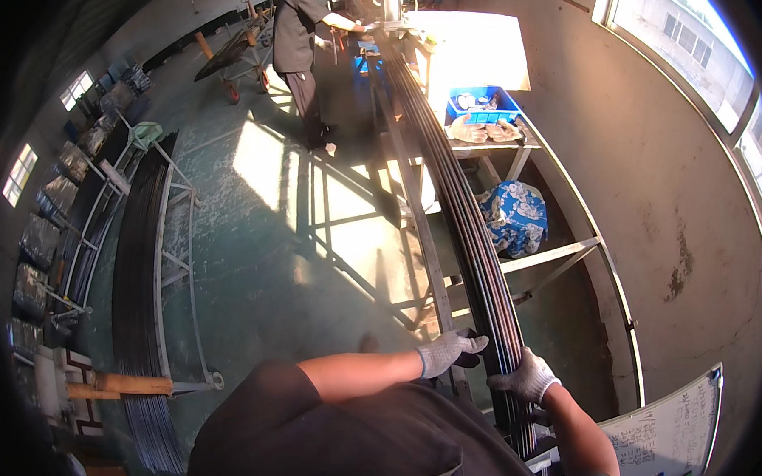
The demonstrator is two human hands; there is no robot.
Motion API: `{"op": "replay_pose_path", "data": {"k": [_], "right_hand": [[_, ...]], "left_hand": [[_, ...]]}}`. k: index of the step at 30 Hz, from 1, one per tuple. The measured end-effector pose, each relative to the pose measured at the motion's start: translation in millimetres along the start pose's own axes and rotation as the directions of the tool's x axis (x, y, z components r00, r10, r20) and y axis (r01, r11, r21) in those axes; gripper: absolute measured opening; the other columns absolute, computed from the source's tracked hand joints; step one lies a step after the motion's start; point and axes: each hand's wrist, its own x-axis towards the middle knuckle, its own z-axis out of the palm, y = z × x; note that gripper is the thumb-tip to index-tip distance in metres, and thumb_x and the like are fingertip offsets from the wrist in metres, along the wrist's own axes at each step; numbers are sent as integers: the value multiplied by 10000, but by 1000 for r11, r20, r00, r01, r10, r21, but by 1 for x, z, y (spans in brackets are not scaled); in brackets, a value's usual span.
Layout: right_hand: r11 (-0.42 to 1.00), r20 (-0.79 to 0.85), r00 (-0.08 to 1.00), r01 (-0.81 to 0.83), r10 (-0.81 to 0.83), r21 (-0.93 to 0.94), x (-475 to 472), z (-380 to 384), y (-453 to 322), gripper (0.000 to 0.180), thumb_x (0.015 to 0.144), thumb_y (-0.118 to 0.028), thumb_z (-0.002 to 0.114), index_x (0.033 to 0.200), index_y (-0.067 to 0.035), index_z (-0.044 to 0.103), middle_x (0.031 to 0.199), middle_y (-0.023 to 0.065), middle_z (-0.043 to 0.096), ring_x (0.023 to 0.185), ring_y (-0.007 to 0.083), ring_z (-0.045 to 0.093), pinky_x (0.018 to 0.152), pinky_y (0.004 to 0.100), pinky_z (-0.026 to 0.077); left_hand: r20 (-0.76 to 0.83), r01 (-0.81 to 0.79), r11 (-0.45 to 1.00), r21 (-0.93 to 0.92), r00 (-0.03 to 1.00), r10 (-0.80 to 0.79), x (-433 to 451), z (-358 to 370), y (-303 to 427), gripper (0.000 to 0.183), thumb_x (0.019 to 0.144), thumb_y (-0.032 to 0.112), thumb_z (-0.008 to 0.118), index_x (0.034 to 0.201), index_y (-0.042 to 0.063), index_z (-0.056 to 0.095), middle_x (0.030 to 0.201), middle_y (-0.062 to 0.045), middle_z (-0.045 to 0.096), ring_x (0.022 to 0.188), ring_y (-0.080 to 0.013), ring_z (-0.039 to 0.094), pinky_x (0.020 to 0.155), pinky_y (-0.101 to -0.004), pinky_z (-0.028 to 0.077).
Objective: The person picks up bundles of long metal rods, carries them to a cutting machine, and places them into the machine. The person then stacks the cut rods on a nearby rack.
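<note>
A long bundle of thin dark metal rods or tubes runs away from me toward a machine at the far end. My right hand, in a pale knitted work glove, lies across the near part of the bundle with its fingers wrapped over the rods. My left hand, gloved too, is at the bundle's left edge, its fingers partly curled. Whether it grips a rod or only rests there is hidden. The rods lie lengthwise along a metal frame rack.
A co-worker stands by the machine at the far end. A blue plastic bin and spare gloves sit right of the rods, above a stool with a floral cover. At right is a whiteboard; more rods lie left.
</note>
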Motion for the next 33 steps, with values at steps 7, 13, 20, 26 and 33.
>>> {"op": "replay_pose_path", "data": {"k": [7, 13, 20, 26, 33], "right_hand": [[1000, 12, 1000, 1, -1, -28, 0, -1, 4, 1156, 727, -643, 996, 1451, 168, 602, 1293, 350, 793, 1210, 429, 809, 1070, 471, 639], [998, 34, 999, 9, -11, 61, 12, 8, 24, 1064, 752, -599, 1003, 1448, 120, 644, 1272, 289, 813, 1174, 379, 815, 1041, 458, 646], [837, 285, 943, -13, -172, 548, 35, 19, 78, 592, 906, -278, 992, 1358, 33, 769, 1195, 83, 836, 1078, 207, 789, 989, 403, 639], [667, 440, 841, -134, -314, 733, 51, 30, 102, 666, 930, -356, 959, 1443, 6, 736, 1243, 109, 831, 1111, 243, 804, 1079, 441, 627], [406, 546, 716, -385, -434, 828, 50, 35, 102, 837, 888, -405, 966, 1531, 39, 667, 1369, 255, 798, 1294, 418, 780, 1161, 577, 619]], "left_hand": [[237, 148, 969, -196, 966, -100, 30, 3, 14, 659, 1116, 578, 731, 1495, 40, 698, 1415, -90, 796, 1306, -278, 746, 1197, -520, 544], [351, 216, 893, -395, 934, -71, 31, 6, 18, 582, 1094, 434, 778, 1491, 17, 699, 1466, -133, 785, 1388, -329, 727, 1249, -577, 507], [401, 250, 826, -505, 916, -32, 47, 8, 3, 523, 1090, 356, 785, 1475, 13, 702, 1447, -142, 780, 1394, -355, 706, 1277, -593, 467], [408, 268, 777, -569, 913, -15, 51, 11, 2, 546, 1016, 248, 819, 1479, -12, 691, 1436, -175, 775, 1408, -397, 692, 1321, -595, 439], [445, 316, 742, -591, 895, -27, 53, 9, 2, 457, 964, 156, 796, 1386, -6, 735, 1358, -161, 800, 1335, -377, 727, 1284, -575, 478]]}}
